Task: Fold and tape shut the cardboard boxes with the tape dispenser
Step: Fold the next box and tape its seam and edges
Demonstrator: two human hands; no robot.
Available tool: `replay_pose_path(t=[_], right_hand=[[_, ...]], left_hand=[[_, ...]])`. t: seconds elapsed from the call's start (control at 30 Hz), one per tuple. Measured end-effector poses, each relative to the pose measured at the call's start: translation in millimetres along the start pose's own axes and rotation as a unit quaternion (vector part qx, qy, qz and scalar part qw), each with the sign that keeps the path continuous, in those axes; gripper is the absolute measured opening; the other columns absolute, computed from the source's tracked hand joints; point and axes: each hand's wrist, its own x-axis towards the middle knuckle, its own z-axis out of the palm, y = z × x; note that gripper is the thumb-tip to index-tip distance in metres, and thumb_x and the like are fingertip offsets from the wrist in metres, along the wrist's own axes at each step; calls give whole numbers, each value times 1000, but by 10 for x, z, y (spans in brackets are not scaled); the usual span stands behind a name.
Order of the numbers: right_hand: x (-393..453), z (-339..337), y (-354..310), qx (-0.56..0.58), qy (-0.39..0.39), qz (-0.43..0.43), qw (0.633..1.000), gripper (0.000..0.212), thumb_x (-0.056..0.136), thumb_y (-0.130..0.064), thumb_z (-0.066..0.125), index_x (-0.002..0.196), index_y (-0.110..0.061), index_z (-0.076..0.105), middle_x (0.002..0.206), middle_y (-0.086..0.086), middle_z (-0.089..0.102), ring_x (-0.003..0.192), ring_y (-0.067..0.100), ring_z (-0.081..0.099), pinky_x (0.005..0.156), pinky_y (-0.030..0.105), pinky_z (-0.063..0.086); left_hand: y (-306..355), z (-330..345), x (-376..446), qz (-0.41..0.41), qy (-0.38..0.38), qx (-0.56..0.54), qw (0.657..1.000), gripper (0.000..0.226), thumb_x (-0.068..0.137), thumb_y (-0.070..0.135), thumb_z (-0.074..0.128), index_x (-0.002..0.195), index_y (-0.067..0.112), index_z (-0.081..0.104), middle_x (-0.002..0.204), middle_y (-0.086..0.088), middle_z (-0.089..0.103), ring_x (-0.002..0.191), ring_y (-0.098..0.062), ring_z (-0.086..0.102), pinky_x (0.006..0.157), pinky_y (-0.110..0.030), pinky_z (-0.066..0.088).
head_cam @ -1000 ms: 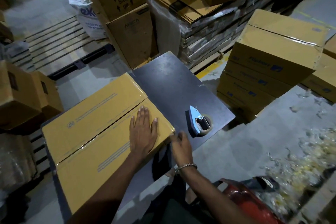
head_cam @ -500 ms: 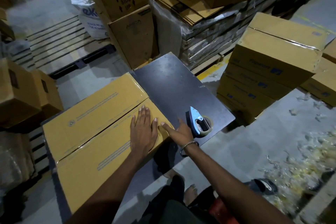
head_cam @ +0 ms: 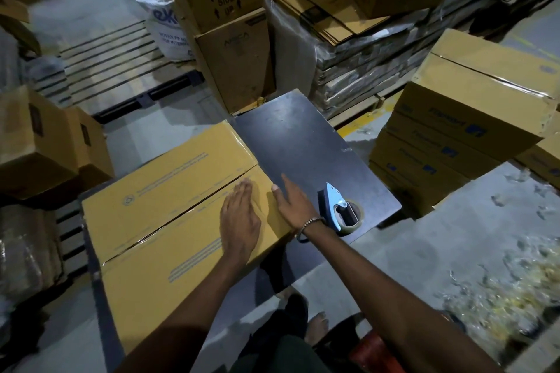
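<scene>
Head camera looked down at a yellow cardboard box (head_cam: pixel 169 221) that lay on a dark tabletop (head_cam: pixel 303 142). The box flaps were folded down and met in a long seam (head_cam: pixel 181 215) across the top. No tape could be seen on that seam, so the box looked folded but not yet taped.

The left hand (head_cam: pixel 241 221) lay flat on the box flap nearer the person, close to the seam. Its fingers were straight and together, and its grip held nothing; it only pressed down. The right hand (head_cam: pixel 292 201) was at the box end nearest the tape dispenser (head_cam: pixel 341 209), with fingers spread apart and pointing away from the person. Its grip was also empty. It seemed to touch the box edge, but that was hard to tell.

The tape dispenser, pale blue with a roll of tape, sat on the tabletop just beside the box, next to the right wrist. Neither hand touched it.

Beyond the box stood more brown boxes (head_cam: pixel 230 39), and on the far side of the tape dispenser was a stack of yellow boxes (head_cam: pixel 472 118).

Things could go wrong from here. If the left hand lifted off too soon, the flaps might spring up and the seam would gape. The right wrist was very close to the tape dispenser, so a quick move could knock it toward the tabletop edge and onto the floor. The box also hung past the tabletop edge on the person's side, so a hard push might tip or slide it.
</scene>
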Motion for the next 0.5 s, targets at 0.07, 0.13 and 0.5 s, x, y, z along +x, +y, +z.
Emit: replay_pose_path(t=[0.07, 0.13, 0.5], right_hand=[[54, 133, -48, -24, -5, -53, 998, 65, 111, -49, 32, 166, -22, 11, 170, 4, 25, 151, 27, 34, 120, 41, 30], [141, 262, -30, -84, -15, -50, 995, 67, 109, -54, 26, 166, -22, 10, 167, 6, 32, 143, 32, 45, 115, 45, 39], [695, 276, -313, -52, -53, -90, 993, 71, 109, -56, 30, 166, -20, 10, 170, 4, 25, 151, 24, 33, 121, 41, 32]], left_hand=[[-3, -38, -12, -74, 46, 32, 996, 58, 104, 18, 28, 160, 9, 38, 167, -8, 38, 159, -25, 27, 128, -48, 24], [-36, -39, -2, -144, 63, 55, 986, 56, 109, 22, 29, 163, 8, 31, 171, -9, 31, 161, -25, 20, 128, -49, 22], [-531, -291, 189, -54, 26, 118, 991, 42, 105, 43, 52, 130, 14, 69, 131, -9, 68, 113, -31, 59, 97, -47, 46]])
